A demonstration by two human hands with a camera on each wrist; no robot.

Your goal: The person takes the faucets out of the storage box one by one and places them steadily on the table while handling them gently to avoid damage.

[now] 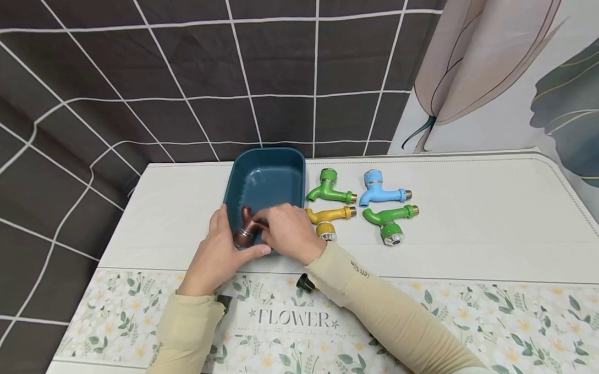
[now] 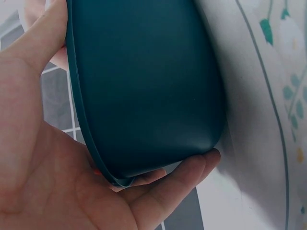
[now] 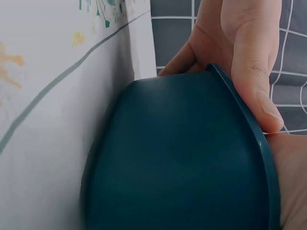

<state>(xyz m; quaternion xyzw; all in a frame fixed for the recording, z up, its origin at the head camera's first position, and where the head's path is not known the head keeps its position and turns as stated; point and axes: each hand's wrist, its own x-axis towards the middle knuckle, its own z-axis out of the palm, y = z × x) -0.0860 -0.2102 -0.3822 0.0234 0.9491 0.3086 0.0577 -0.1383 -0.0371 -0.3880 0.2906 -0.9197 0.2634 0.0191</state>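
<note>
A dark teal plastic basin [image 1: 264, 177] stands on the table. My left hand [image 1: 215, 259] holds its near-left corner, the thumb along the near rim and the fingers against the outer side; the left wrist view shows those fingers [image 2: 180, 184] round the basin wall [image 2: 144, 86]. Inside the basin, at its near end, is a brown faucet [image 1: 245, 233] with a round knob. My right hand [image 1: 288, 228] reaches over the near-right rim and grips the faucet's pipe end; its fingertips are partly hidden. From the right wrist, the basin's outer wall [image 3: 177, 153] hides the faucet.
Right of the basin lie a green faucet [image 1: 329, 191], a yellow faucet [image 1: 330, 214] partly behind my right hand, a light blue faucet [image 1: 383, 194] and another green faucet [image 1: 391, 219]. A dark tiled-pattern curtain [image 1: 275, 61] hangs behind the table's back edge.
</note>
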